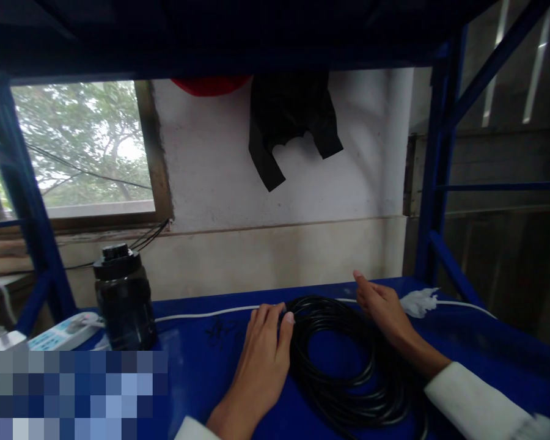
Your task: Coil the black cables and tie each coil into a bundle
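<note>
A coil of black cable [366, 400] lies in several loose loops on the blue shelf [201, 391]. At the coil's left edge is my left hand [266, 351], back upward. Its fingers bend around the outer loops, with the thumb close by on the inner side. On the far right side, my right hand [385, 308] stands on edge beside the loops, its fingers stretched forward and apart from the cable at the tips. I see nothing held in it; the lower fingers are partly hidden. Behind both hands runs a thin white cord [201, 315].
A dark water bottle [123, 299] stands at left beside a white power strip [66, 330]. Crumpled white plastic [419, 302] lies right of my right hand. Small dark bits [220, 329] lie left of the coil. Blue uprights [431, 183] flank the shelf; black cloth [293, 116] hangs behind.
</note>
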Available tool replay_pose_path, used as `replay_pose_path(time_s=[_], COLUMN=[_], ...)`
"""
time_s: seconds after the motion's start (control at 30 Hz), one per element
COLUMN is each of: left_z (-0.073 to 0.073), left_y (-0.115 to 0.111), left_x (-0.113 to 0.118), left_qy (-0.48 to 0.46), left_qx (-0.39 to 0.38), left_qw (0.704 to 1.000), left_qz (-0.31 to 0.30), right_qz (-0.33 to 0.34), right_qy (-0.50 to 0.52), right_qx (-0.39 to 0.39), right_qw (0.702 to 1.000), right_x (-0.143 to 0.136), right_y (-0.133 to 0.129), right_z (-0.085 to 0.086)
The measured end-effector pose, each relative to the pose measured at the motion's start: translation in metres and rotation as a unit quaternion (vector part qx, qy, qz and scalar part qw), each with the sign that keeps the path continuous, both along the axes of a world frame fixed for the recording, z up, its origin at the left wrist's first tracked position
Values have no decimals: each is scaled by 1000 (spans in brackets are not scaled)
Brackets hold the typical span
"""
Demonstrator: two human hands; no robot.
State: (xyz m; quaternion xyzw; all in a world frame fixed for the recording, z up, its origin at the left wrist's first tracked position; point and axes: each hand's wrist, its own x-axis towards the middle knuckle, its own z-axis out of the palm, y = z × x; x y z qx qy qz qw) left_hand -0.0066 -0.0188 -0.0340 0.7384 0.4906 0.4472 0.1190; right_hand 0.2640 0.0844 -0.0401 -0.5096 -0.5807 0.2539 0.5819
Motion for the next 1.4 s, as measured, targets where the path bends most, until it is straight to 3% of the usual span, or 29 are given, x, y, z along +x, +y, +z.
replay_pose_path(time_s=[0.13, 0.5, 1.4], left_z=[1, 6, 2], left_y=[-1, -2, -1], left_x=[0, 0, 2], left_qy=[-5, -14, -14], left_qx=[-2, 28, 12], left_qw=[1000, 999, 1000], left_qz=[-2, 28, 6], right_qz=[1, -33, -62], right_qy=[43, 37, 28], right_qx=[-40, 9, 50], right_qw=[998, 999, 996], right_x=[0, 4, 4], right_y=[1, 3, 4], right_z=[1, -4, -8])
